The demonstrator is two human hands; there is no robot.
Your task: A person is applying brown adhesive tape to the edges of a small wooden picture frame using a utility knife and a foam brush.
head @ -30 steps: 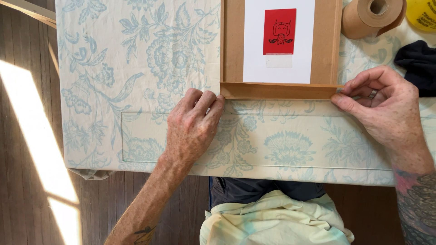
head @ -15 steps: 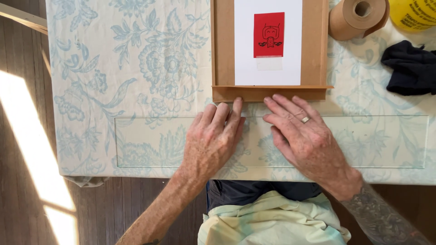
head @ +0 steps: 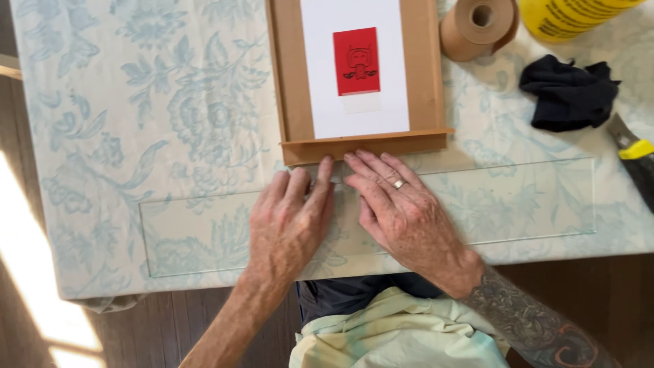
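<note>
While both hands press flat, the frame lies just beyond

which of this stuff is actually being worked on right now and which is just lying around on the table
In use:
left hand and right hand, flat on the clear strip
brown frame holding the white sheet with red print, right at the fingertips

Lying about:
brown tape roll
yellow container
dark cloth
yellow-handled tool at the right edge
</note>
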